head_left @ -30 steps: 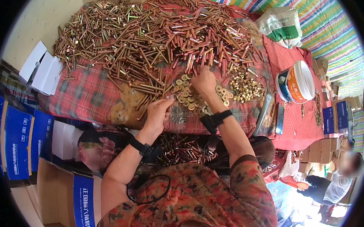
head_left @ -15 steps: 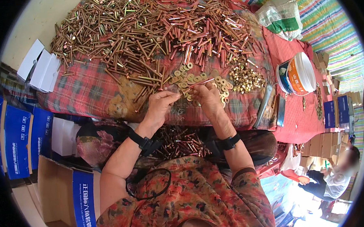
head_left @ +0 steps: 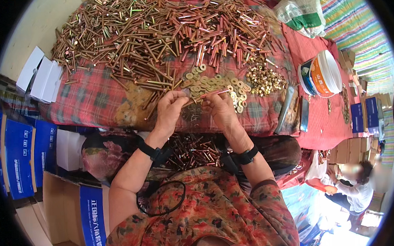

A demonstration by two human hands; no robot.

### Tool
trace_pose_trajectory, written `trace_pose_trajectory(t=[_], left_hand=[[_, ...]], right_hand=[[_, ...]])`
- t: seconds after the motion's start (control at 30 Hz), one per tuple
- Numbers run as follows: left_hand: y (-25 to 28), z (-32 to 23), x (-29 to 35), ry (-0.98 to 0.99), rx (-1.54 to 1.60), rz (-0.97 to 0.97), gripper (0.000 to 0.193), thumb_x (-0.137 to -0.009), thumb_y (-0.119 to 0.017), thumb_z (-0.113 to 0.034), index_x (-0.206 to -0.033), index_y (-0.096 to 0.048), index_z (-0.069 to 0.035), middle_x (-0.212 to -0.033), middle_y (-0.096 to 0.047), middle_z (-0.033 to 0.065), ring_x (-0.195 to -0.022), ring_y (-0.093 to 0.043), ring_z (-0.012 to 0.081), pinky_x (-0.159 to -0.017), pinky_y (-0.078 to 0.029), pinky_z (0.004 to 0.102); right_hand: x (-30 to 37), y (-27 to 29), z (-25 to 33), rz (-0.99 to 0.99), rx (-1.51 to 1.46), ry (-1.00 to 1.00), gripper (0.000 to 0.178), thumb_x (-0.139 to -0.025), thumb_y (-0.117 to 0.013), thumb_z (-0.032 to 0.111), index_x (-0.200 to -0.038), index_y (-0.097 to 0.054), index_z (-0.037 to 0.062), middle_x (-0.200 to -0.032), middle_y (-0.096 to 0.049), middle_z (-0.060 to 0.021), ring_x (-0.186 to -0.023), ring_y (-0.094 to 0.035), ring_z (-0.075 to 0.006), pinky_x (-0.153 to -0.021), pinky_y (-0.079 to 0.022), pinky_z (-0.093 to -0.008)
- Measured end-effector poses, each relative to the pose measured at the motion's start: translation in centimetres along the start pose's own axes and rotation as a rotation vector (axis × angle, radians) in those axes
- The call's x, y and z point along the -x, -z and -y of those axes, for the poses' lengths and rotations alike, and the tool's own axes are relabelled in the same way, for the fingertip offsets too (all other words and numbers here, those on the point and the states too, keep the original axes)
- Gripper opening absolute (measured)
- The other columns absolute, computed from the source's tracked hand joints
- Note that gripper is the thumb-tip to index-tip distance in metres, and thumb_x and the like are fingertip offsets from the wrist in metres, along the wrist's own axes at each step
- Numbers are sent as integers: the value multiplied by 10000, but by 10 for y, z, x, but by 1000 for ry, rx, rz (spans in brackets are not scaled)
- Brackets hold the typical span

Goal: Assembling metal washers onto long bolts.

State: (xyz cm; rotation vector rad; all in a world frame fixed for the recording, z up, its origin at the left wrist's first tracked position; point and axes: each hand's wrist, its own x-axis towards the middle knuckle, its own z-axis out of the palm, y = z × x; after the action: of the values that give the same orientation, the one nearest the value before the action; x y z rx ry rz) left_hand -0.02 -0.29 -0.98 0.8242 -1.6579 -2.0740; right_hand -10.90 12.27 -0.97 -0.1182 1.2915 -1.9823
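My right hand [head_left: 223, 111] is closed round a long copper-coloured bolt [head_left: 217, 93], which lies nearly level with its far end pointing right. Just left of it, my left hand [head_left: 170, 110] is pinched at the fingertips near the bolt's left end; what it holds is too small to make out. Flat brass-coloured washers [head_left: 210, 83] lie loose on the plaid cloth [head_left: 92, 90] right beyond my fingers. To their right is a heap of small brass-coloured nuts [head_left: 265, 78]. A large pile of bolts [head_left: 158, 32] spreads across the far side.
More bolts [head_left: 191, 152] lie in my lap. A white bucket [head_left: 324, 75] and a blade-like metal tool [head_left: 286, 110] are at the right, with a woven sack [head_left: 304, 17] behind. White boxes [head_left: 45, 81] and an open carton [head_left: 62, 208] stand left. People [head_left: 356, 191] sit far right.
Both hands have shifted slightly left, still close together over the washers, with the bolt in my right hand. A person at the far right has leaned and moved.
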Motion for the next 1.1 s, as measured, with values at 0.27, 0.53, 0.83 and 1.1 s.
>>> trace_pose_trajectory(t=[0.27,0.53,0.83,1.1], left_hand=[[-19,4,5,-31,80,192,295,-878,-567,-184,-1100,-597,9,-1019,-612,42,-952,-537,105,-860,-399,246],[-8,11,3,266,364,107,197,-819,-663,-166,-933,-651,-5,-769,-614,35,-658,-538,87,-586,-411,206],[1,2,0,262,315,68,197,-803,-686,-198,-788,-617,-14,-653,-552,7,-512,-430,35,-439,-300,169],[-1,-3,1,241,316,101,156,-804,-677,-144,-829,-631,3,-662,-554,12,-512,-428,28,-439,-288,158]], right_hand=[[14,-17,-1,190,468,134,182,-788,-615,123,-870,-607,-40,-750,-617,-54,-671,-558,-115,-602,-464,-269],[-57,81,54,-387,1608,653,98,-761,-562,88,-772,-640,29,-711,-605,-194,-623,-613,-346,-571,-505,-412],[-82,108,61,-470,2111,649,283,-737,-625,92,-988,-561,-21,-882,-594,-164,-835,-583,-319,-700,-478,-403],[-25,43,63,2,954,448,202,-771,-646,13,-966,-595,24,-855,-617,-71,-756,-603,-168,-665,-496,-286]])
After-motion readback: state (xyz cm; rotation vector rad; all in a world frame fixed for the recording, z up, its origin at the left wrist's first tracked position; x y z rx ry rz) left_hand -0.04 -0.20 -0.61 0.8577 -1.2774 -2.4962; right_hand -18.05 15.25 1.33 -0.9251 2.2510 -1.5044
